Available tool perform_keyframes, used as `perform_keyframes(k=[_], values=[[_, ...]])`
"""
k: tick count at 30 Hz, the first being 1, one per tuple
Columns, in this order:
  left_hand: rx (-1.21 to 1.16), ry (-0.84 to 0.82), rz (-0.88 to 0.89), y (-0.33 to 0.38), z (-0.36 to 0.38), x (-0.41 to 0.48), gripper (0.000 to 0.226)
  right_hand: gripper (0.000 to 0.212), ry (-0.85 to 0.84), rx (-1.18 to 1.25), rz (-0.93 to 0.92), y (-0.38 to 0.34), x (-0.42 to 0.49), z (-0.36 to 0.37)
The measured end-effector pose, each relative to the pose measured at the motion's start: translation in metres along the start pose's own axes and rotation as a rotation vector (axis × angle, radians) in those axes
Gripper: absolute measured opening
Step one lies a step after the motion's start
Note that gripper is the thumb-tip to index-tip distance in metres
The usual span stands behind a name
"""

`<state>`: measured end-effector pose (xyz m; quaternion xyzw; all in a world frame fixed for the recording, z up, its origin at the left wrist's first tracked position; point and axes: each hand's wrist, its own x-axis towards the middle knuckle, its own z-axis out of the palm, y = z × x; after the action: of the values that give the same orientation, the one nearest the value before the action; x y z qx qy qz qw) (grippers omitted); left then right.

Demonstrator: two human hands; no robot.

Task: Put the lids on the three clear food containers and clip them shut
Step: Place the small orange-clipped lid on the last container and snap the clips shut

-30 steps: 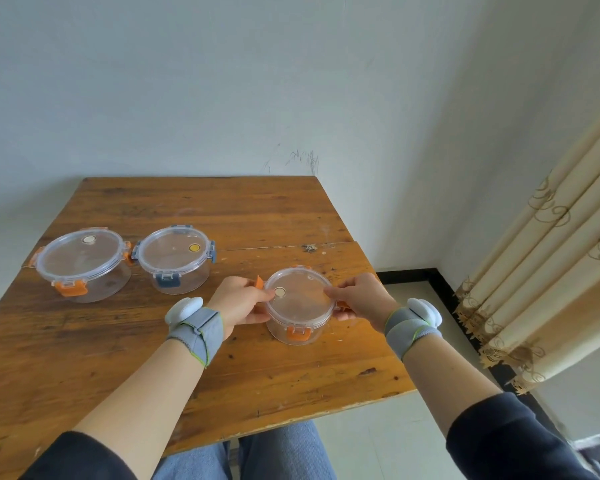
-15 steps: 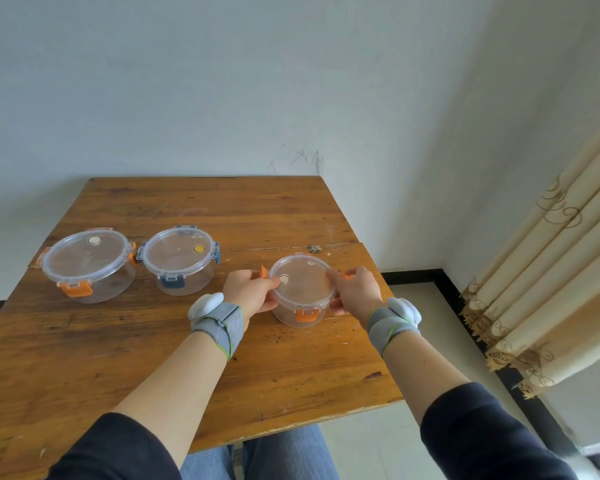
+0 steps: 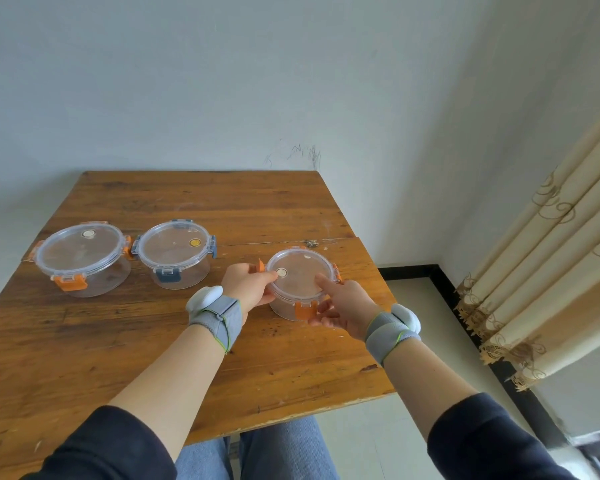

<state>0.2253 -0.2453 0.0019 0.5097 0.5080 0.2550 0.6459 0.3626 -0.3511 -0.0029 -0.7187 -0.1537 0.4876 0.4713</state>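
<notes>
Three round clear containers stand on the wooden table (image 3: 118,341), each with its lid on. The large one with orange clips (image 3: 80,258) is at the far left, and the blue-clipped one (image 3: 174,252) is beside it. The small orange-clipped container (image 3: 300,280) is at the right, between my hands. My left hand (image 3: 248,284) grips its left side, thumb on the lid; the left orange clip sticks up. My right hand (image 3: 343,303) holds the front right side, index finger lying on the lid, other fingers by the front clip, which is down.
The table's right edge lies just beyond the small container, its front edge is near my lap. White walls stand behind and to the right. A cream curtain (image 3: 551,271) hangs at the right above the tiled floor.
My right hand has shifted from the container's right side round to the front, its index finger now on the lid. The left hand stays on the left side.
</notes>
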Motion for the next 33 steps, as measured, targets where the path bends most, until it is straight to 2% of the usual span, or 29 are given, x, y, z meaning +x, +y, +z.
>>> perform_keyframes(k=[3,7,10,12,16,21,24,27,31,33], values=[[-0.006,0.007,0.002,-0.001,0.000,-0.001,0.019,0.051,0.024,-0.027,0.006,0.002,0.000,0.003],[-0.032,0.027,0.035,-0.001,-0.002,-0.004,0.030,0.057,0.071,-0.117,-0.011,0.000,0.002,0.001],[0.013,0.024,0.081,0.001,-0.003,-0.007,0.040,0.073,0.264,-0.280,-0.081,-0.002,0.007,-0.004],[0.024,0.012,0.082,0.002,-0.004,-0.009,0.038,0.076,0.411,-0.398,-0.189,-0.004,0.009,-0.007],[-0.011,-0.014,0.025,0.000,-0.006,-0.007,0.034,0.052,0.438,-0.572,-0.353,-0.010,0.010,-0.008],[0.582,0.234,0.229,-0.004,-0.007,-0.006,0.046,0.033,0.402,-0.594,-0.363,-0.018,0.010,-0.005],[0.714,0.207,0.303,0.004,-0.002,-0.009,0.030,0.026,0.401,-0.616,-0.328,-0.023,0.011,-0.007],[0.776,0.213,0.318,0.008,0.001,-0.007,0.046,0.024,0.402,-0.606,-0.295,-0.025,0.016,-0.007],[0.720,0.198,0.232,0.014,-0.003,-0.007,0.041,0.024,0.380,-0.504,-0.238,-0.027,0.023,-0.010],[0.666,0.179,0.196,0.016,-0.003,-0.005,0.029,0.020,0.383,-0.470,-0.215,-0.027,0.026,-0.011]])
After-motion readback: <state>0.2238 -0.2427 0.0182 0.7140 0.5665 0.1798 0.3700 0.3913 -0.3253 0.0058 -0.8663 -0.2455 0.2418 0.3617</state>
